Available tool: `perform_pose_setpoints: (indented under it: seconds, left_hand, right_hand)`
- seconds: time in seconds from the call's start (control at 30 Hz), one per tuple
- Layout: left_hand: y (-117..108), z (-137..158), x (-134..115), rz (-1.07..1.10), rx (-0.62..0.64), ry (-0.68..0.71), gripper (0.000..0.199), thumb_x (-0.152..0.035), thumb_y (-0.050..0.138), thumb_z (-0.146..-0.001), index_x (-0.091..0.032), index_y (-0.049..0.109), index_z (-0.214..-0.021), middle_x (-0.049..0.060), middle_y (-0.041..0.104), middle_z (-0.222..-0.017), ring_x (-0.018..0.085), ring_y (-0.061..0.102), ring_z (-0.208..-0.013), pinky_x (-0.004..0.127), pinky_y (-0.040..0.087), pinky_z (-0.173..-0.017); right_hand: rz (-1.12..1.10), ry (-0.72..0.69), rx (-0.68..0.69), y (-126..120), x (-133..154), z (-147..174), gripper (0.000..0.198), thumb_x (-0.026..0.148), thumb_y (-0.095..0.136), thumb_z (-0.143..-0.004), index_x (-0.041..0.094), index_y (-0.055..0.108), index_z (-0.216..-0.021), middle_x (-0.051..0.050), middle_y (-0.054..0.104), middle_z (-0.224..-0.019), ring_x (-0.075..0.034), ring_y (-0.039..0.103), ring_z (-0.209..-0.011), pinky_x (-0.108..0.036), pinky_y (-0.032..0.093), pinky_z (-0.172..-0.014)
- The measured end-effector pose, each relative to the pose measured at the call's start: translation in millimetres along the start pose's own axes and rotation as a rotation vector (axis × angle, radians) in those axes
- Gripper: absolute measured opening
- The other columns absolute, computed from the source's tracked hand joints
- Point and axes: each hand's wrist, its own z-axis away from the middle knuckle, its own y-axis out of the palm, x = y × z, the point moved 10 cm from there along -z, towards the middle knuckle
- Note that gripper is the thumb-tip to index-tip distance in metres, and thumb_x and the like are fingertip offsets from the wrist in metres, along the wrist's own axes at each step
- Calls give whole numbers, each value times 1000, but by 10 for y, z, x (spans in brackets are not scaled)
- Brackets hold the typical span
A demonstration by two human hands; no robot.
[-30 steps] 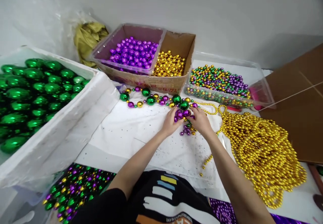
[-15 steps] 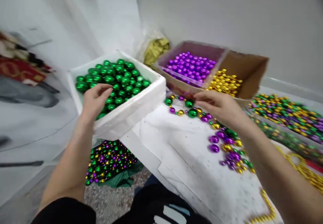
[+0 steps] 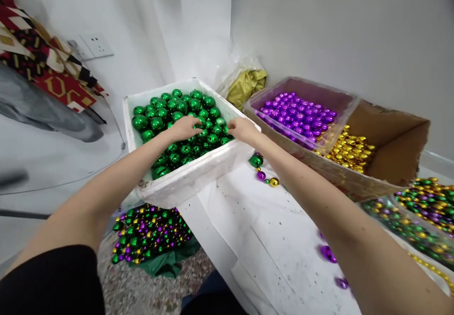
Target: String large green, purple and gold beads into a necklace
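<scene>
A white foam box (image 3: 198,175) is filled with shiny green balls (image 3: 161,113) of varying size. My left hand (image 3: 185,128) is over the middle of these balls, its fingers bent and a little apart, with the tips at the balls. Just inside the box's right rim is my right hand (image 3: 241,129), fingers curved down toward the same balls and slightly apart. I see nothing clearly held in either hand. A string of green, purple and gold beads (image 3: 261,176) lies on the white table, partly hidden by my right forearm.
Right of the foam box, a clear tub of purple beads (image 3: 298,116) sits in a cardboard box (image 3: 397,137) beside gold beads (image 3: 349,150). Mixed beads fill trays (image 3: 407,220) at far right. Below the table's left edge lies a pile of mixed beads (image 3: 152,232).
My right hand has moved left from above the bead string into the foam box. My left hand has shifted toward the middle of the green balls. The view has turned.
</scene>
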Motion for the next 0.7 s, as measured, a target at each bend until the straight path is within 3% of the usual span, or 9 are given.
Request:
perform_pose_setpoints:
  seconds: [0.1,0.2,0.3,0.43,0.57,0.7]
  left_hand:
    - [-440,-316,216,-62,-332,-150,45,-37,47,-91,-14,61,-127,15,53,-137,33,44,-131,45,34,-112]
    - [-640,-563,454,-4,-433,-275,55,-49,42,-94,-14,56,-134,18,46,-143,35,38,-135,49,31,-113]
    - [-628,-840,597,29,-358,-302,65,-63,43,-90,-17,57,-134,17,39,-149,37,32,-139,53,28,-114]
    - [-362,-1111,707,-23,-124,-289,78,-75,54,-78,-20,59,-133,16,34,-153,43,29,-142,55,28,-113]
    - [-236,-1112,771,-122,-116,-234,90,-80,57,-71,-20,54,-138,17,31,-155,45,35,-138,53,31,-112]
    - [-144,-1026,852,-159,-84,-219,86,-81,62,-67,-23,61,-131,13,24,-159,41,45,-133,46,36,-111]
  right_hand:
    - [32,-14,39,82,-26,-151,26,31,62,-85,22,75,-106,-6,75,-102,-27,67,-97,-33,52,-83]
    - [84,-4,89,171,-11,-205,26,35,62,-86,25,75,-107,-5,74,-105,-28,67,-101,-35,53,-84]
    - [123,31,115,240,-12,-177,25,38,63,-86,26,75,-104,-6,74,-108,-30,66,-104,-36,52,-83]
    - [144,17,113,256,7,-106,27,41,57,-90,28,74,-105,-6,74,-108,-28,66,-104,-35,51,-82]
    - [184,7,208,308,4,-125,33,43,54,-91,27,70,-115,-8,70,-120,-29,64,-111,-34,51,-85]
    - [216,-18,297,376,38,-308,45,36,67,-82,25,66,-126,-13,60,-137,-34,60,-119,-41,50,-92]
